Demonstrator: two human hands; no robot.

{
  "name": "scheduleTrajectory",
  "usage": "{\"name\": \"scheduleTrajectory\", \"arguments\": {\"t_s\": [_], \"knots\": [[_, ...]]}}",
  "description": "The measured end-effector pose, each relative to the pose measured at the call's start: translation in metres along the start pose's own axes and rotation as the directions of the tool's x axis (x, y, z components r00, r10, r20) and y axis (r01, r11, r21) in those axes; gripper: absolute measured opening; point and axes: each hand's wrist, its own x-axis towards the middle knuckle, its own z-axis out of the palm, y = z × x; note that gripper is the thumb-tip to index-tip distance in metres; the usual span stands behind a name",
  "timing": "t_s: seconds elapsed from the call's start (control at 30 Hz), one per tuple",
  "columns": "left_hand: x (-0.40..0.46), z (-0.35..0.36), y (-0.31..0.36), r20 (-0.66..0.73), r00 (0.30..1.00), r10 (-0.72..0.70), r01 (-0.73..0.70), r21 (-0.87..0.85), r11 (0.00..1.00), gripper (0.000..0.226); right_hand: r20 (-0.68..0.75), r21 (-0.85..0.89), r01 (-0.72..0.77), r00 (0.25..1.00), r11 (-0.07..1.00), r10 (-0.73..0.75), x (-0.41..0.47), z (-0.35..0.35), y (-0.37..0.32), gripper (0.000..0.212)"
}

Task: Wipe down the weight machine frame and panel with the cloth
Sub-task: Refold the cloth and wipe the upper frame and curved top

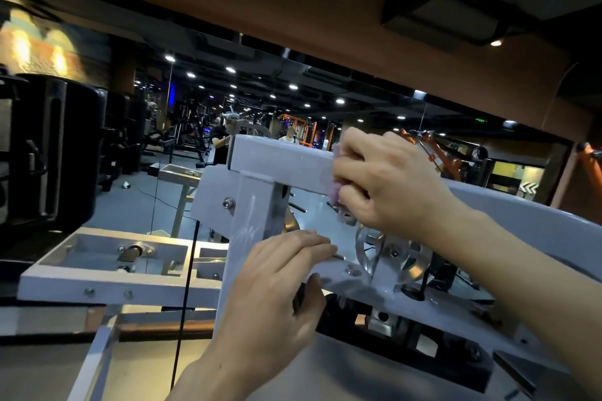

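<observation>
The white weight machine frame [280,159] fills the middle of the view, with a horizontal square beam on top and an upright post [247,225] below it. My right hand [387,179] grips a small pink cloth [335,192] against the beam's side; only an edge of the cloth shows past my fingers. My left hand [277,290] holds the edge of the flat white plate [365,290] lower down, fingers on top and thumb underneath.
A silver pulley wheel [391,254] sits just right of my left hand. A black cable [185,303] runs down left of the post. A white bracket frame [107,270] extends left. A mirror behind reflects gym machines and people.
</observation>
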Motion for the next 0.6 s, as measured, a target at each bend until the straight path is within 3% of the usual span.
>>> {"name": "scheduleTrajectory", "arguments": {"t_s": [0.27,0.6], "knots": [[-0.009,-0.006,-0.002,0.017,0.999,-0.037,0.037,0.004,0.999,0.038,-0.033,-0.068,-0.052,0.998,0.996,0.050,-0.060,-0.027,0.023,0.026],[-0.008,-0.012,0.005,0.007,0.998,-0.065,0.065,0.038,0.997,0.040,-0.006,0.002,0.024,1.000,1.000,-0.024,0.020,0.010,-0.009,0.022]]}}
